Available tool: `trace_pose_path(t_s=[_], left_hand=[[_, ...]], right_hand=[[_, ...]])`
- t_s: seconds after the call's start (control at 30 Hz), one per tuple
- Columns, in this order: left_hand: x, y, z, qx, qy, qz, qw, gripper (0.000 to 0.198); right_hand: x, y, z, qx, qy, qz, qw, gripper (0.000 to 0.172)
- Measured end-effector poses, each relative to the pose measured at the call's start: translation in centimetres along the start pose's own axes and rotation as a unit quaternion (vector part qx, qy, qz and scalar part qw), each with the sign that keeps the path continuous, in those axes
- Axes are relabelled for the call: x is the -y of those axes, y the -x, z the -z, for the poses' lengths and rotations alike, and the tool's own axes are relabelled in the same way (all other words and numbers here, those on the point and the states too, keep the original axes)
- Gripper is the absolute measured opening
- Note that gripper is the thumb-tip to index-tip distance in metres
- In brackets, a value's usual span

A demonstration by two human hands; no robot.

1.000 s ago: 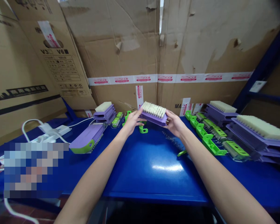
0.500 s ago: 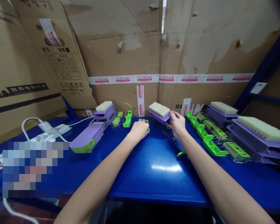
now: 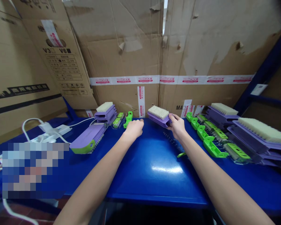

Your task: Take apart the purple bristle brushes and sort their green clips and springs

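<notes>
My right hand (image 3: 177, 125) grips the right end of a purple brush (image 3: 158, 120), fingers and thumb closed round it. Its cream bristles face up, and the brush is tilted above the blue table. My left hand (image 3: 134, 128) is closed, knuckles up, to the left of the brush. Whatever its fingers hold is hidden behind the hand. Just beyond it stand green plastic end pieces (image 3: 129, 117), partly covered by my fingers. Left of these are clear-and-green parts (image 3: 118, 120). Thin springs (image 3: 170, 137) and a small green piece (image 3: 181, 154) lie beneath my right wrist.
On the right are a row of green end pieces (image 3: 202, 132), clear-and-green parts (image 3: 237, 153) and purple brush bodies (image 3: 262, 132). To the left lie a purple-and-green brush (image 3: 87, 137), another bristled one (image 3: 105, 113) and a white power strip (image 3: 50, 134) with cables. Cardboard (image 3: 121, 59) stands behind the table (image 3: 145, 175).
My left hand has moved left, toward the green end pieces. The green piece that showed at its fingers is out of sight. The brush in my right hand has shifted slightly left and down.
</notes>
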State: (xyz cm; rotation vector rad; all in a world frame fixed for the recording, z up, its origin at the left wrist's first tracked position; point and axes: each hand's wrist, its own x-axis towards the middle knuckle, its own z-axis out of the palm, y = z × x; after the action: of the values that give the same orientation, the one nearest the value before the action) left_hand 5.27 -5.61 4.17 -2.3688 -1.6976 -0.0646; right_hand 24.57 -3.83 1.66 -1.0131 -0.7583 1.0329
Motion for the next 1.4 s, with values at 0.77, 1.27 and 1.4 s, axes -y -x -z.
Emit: trace_pose_path(t_s=[0.77,1.27,1.4], left_hand=[[-2.8,-1.9,-2.6,-0.136,-0.029,-0.126,0.982,0.031],[-8.2,-4.9,-1.5,-0.081,0.063,-0.156,0.982,0.03],[-7.2,-4.6,-1.4,-0.066,0.042,-0.154,0.985,0.023]], right_hand=[[0.8,-3.1,3.4,-0.16,-0.16,0.04,0.973,0.009],[0.9,-2.9,3.6,-0.156,-0.151,0.0,0.976,0.003],[0.8,-2.8,3.5,-0.153,-0.115,0.0,0.981,0.006]])
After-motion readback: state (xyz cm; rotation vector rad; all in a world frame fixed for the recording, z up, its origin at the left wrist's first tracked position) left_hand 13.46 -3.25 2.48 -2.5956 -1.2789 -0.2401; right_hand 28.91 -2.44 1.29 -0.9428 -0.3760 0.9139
